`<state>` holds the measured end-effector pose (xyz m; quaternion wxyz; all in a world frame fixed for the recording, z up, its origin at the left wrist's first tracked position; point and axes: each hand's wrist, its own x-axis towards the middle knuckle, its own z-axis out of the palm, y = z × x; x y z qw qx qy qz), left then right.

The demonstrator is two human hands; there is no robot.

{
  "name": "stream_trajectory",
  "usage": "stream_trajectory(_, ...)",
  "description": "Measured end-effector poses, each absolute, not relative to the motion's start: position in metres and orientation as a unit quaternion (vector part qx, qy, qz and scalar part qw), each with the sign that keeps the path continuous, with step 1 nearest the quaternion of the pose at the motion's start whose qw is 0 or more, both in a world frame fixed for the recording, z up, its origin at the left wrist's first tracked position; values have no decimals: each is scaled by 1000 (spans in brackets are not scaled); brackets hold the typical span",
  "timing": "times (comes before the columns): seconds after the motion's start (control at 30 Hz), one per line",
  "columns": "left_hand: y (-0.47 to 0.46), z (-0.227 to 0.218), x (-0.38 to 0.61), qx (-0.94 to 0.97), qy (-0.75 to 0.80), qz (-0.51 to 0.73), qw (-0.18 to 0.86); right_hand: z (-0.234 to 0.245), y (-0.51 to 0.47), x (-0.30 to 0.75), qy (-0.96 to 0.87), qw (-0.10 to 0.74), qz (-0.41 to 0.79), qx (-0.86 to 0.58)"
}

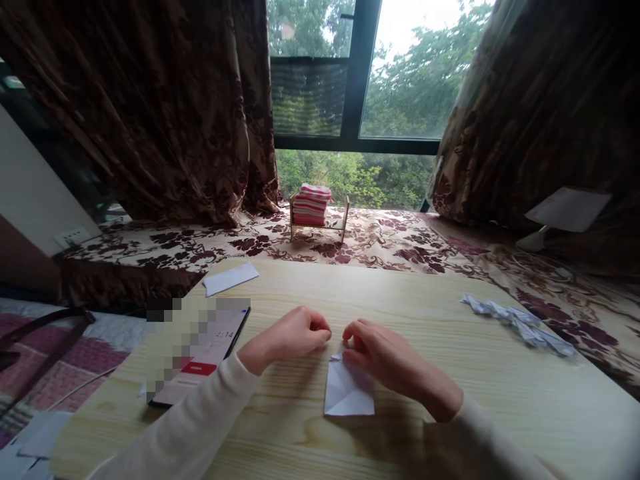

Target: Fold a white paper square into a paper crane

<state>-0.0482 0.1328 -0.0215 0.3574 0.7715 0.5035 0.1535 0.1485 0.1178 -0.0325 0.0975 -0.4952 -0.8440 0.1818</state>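
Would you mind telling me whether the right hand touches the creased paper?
Yes, the right hand has fingers on the upper part of the creased paper.

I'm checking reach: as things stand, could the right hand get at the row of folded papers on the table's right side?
Probably yes: only tabletop shows between the right hand and the folded papers, though it's now at the white paper and would likely need to stretch.

Source: daylight through window (400,110), ahead | Sky (413,27): blown-out white, upper pane | Room: dim, right curtain (555,100) nearly black | Desk (400,290): pale sheen at far side, soft shadow below right hand (373,343) | Edges: wide-angle stretch, blurred corners | Tablet (193,385): partly masked by pixel blocks | Centre: moderately sharp
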Motion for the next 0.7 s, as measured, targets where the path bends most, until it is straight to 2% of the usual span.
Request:
stream_trajectory(0.1,119,-16,-42,778,502,146,348,-37,112,152,-841,105,166,-504)
stream_trajectory(0.17,111,-13,-36,804,522,120,259,-37,111,155,-848,110,155,-495)
stream_trajectory(0.27,103,-12,-26,823,518,83,218,-37,112,159,-860,109,171,-467)
stream_trajectory(0.7,106,-15,-26,794,524,128,280,-37,111,164,-865,112,218,-438)
